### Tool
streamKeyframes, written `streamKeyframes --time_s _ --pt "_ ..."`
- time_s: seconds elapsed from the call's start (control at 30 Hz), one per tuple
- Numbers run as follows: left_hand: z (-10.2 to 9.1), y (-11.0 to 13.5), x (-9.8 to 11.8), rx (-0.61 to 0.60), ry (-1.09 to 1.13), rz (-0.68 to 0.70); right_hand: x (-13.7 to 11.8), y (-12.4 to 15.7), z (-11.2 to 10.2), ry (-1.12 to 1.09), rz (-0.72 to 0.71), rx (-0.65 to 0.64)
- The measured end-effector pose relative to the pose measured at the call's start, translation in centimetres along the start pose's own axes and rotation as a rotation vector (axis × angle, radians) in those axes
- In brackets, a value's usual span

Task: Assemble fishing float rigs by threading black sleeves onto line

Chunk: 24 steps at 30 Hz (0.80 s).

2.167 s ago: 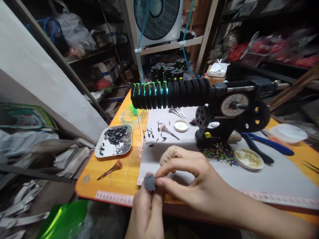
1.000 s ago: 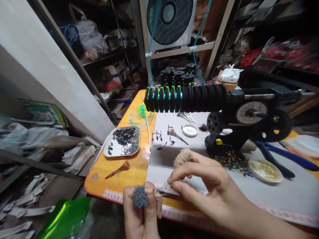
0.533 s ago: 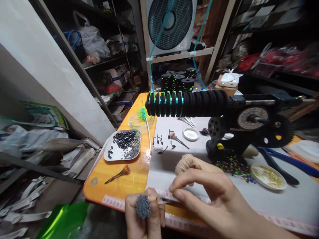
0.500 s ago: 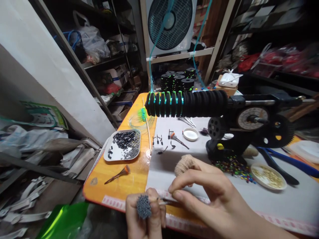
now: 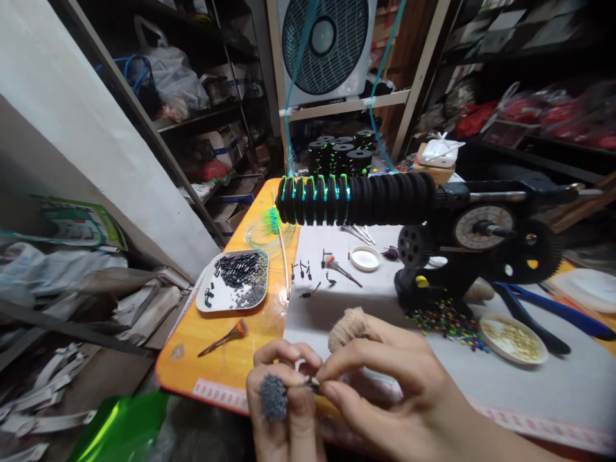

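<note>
My left hand is closed round a grey bundle of thin rods, end-on to me, at the table's near edge. My right hand pinches a tiny dark piece between thumb and forefinger, right beside the left fingertips. A knit cover sits on one right fingertip. Both hands hover over the edge of the orange table.
A black winding machine with a ribbed roller and gears stands on a grey mat. A white tray of black parts, an orange brush, a white cap, coloured beads, a dish and blue pliers lie around.
My right hand has drawn a small piece out from the bundle and now pinches it against my left fingertips. My left forefinger has curled up over it. The view shifted slightly.
</note>
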<state>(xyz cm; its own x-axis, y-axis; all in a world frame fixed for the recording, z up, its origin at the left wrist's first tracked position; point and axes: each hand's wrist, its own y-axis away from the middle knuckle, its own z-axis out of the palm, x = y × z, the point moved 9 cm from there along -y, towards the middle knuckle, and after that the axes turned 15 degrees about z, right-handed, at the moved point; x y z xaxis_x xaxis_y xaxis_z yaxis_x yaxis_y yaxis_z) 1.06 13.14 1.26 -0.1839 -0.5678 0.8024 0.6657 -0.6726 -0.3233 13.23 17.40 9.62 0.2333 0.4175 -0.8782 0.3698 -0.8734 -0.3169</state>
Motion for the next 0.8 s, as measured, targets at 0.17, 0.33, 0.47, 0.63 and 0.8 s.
streamKeyframes --time_s 0.17,0.33,0.47,0.63,0.8 --pt "-0.9 -0.8 -0.1 0.09 0.185 -0.054 -0.7 0.2 -0.1 0.038 -0.054 0.009" --pt "-3.7 -5.0 2.4 0.045 0.25 -0.023 -1.3 0.4 -1.5 0.123 -0.149 0.078" --pt "-3.3 -8.9 3.8 -0.182 0.045 -0.024 -2.0 0.3 -1.1 0.155 -0.205 0.029" --pt "-2.8 -13.7 2.6 -0.483 -0.412 0.033 -2.0 0.1 -0.8 0.183 -0.167 0.028" --pt "-2.4 -17.6 -0.4 -0.644 -0.625 -0.031 -1.4 0.1 -0.5 0.201 -0.129 0.002"
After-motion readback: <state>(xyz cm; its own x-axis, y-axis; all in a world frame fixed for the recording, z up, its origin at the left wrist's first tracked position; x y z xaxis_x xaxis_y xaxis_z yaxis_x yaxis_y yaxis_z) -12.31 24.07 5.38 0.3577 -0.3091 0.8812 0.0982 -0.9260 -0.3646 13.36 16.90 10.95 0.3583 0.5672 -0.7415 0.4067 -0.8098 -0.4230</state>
